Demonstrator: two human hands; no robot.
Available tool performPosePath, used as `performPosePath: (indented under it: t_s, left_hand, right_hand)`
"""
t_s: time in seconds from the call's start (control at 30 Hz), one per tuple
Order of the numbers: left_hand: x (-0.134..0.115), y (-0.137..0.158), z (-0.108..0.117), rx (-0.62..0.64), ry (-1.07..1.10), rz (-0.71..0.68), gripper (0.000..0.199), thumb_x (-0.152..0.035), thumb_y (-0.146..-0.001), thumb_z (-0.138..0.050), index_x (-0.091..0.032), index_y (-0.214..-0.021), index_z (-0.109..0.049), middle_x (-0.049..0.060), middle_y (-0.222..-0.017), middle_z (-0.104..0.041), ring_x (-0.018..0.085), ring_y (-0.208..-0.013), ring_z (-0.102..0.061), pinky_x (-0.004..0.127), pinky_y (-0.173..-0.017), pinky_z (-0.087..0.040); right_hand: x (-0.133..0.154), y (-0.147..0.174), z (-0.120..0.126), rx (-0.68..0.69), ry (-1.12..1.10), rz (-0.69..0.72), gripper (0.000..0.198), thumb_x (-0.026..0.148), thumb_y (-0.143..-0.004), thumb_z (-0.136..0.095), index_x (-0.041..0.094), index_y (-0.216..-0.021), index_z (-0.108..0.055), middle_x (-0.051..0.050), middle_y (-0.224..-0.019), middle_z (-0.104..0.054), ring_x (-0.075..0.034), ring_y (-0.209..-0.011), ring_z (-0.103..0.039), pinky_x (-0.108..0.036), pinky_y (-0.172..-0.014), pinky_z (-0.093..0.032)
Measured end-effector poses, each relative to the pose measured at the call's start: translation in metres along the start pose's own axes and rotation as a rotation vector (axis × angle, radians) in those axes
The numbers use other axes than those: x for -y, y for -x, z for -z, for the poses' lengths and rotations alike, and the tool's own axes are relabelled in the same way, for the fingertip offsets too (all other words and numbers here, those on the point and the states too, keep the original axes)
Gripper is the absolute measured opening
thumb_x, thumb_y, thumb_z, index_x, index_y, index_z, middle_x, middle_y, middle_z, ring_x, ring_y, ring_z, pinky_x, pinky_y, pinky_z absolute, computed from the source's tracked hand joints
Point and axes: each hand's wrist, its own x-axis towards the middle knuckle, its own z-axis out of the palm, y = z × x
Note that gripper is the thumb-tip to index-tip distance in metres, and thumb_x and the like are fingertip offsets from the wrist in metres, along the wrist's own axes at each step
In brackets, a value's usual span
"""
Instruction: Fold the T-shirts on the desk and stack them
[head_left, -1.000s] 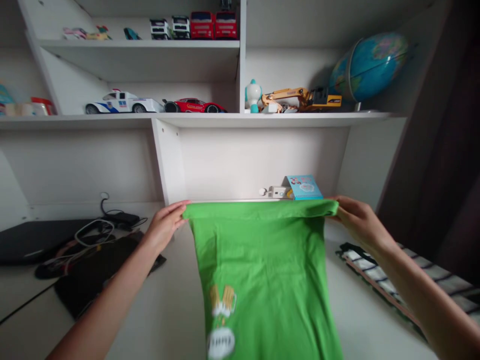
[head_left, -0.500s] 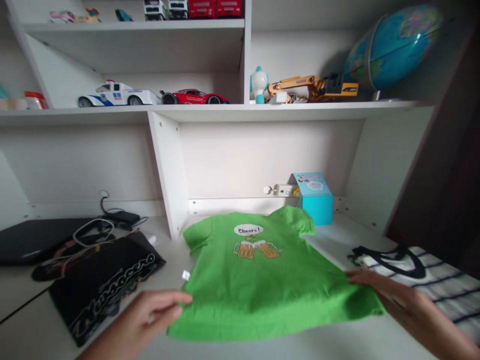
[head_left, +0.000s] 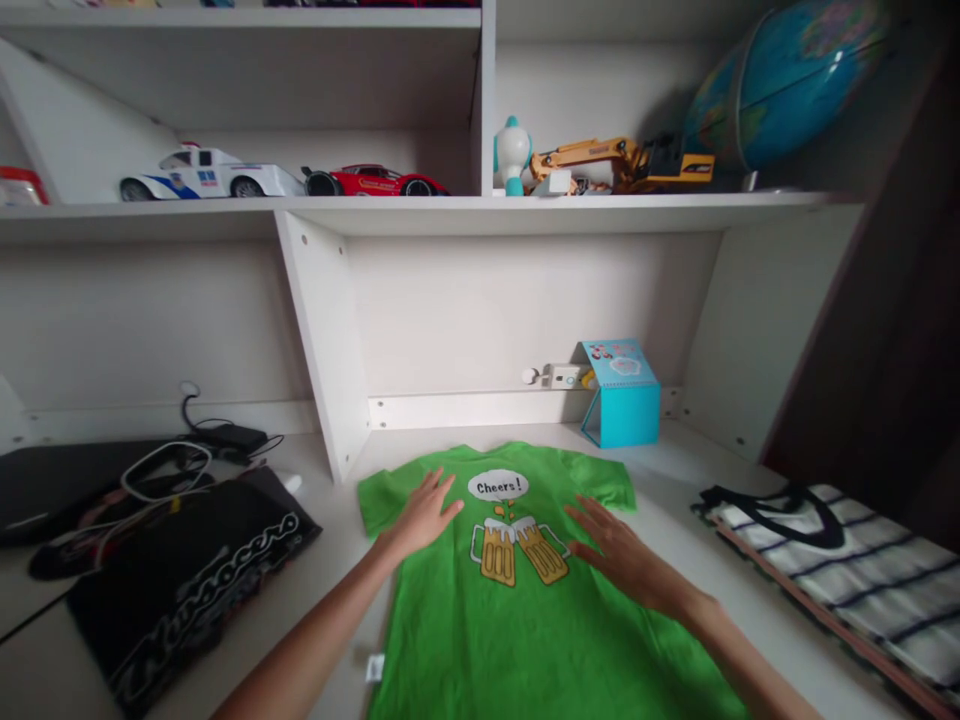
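Note:
A green T-shirt (head_left: 517, 640) lies spread out on the white desk, its collar toward the back. Its print shows two beer mugs under a "Cheers!" bubble. My left hand (head_left: 424, 515) is over the shirt's left shoulder area, fingers apart and holding nothing. On the other side of the print, my right hand (head_left: 619, 550) is over the shirt's right chest, palm down with fingers spread. Whether either palm presses on the cloth or hovers just above it, I cannot tell. The lower hem runs out of view at the bottom.
To the right lies a stack of folded clothes (head_left: 862, 570), a striped one on top. A black printed bag (head_left: 202, 570) and white cable (head_left: 161, 472) are at left. A blue desk calendar (head_left: 626, 415) stands behind the shirt. Toy vehicles and a globe (head_left: 787, 85) occupy the shelf above.
Both hands have let go of the shirt's lower part and moved forward to its upper part. The raised, rippled shirt now lies flat on the desk. The view has shifted slightly.

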Motion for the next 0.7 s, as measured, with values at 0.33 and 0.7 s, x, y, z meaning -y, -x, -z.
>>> performPosePath:
  t_s: [0.33, 0.7]
  left_hand:
    - [0.033, -0.057, -0.028, 0.075, -0.149, 0.239, 0.078, -0.077, -0.073, -0.015, -0.036, -0.14, -0.015, 0.005, -0.148, -0.002, 0.04, -0.131, 0.004, 0.068, -0.096, -0.001]
    - [0.043, -0.066, -0.037, 0.005, -0.145, 0.193, 0.077, -0.077, -0.074, -0.014, -0.036, -0.139, -0.018, 0.005, -0.148, -0.007, 0.04, -0.132, 0.001, 0.069, -0.096, -0.003]
  right_hand:
    - [-0.019, -0.028, -0.039, -0.002, 0.145, -0.156, 0.068, 0.061, -0.086, -0.023, 0.02, -0.14, -0.021, -0.01, -0.147, -0.013, -0.025, -0.134, -0.004, -0.048, -0.105, -0.018]
    - [0.14, 0.022, 0.124, 0.097, -0.388, 0.659, 0.022, 0.033, -0.09, -0.043, 0.029, -0.093, -0.065, 0.002, -0.084, -0.066, -0.011, -0.08, -0.061, -0.021, -0.072, -0.049]
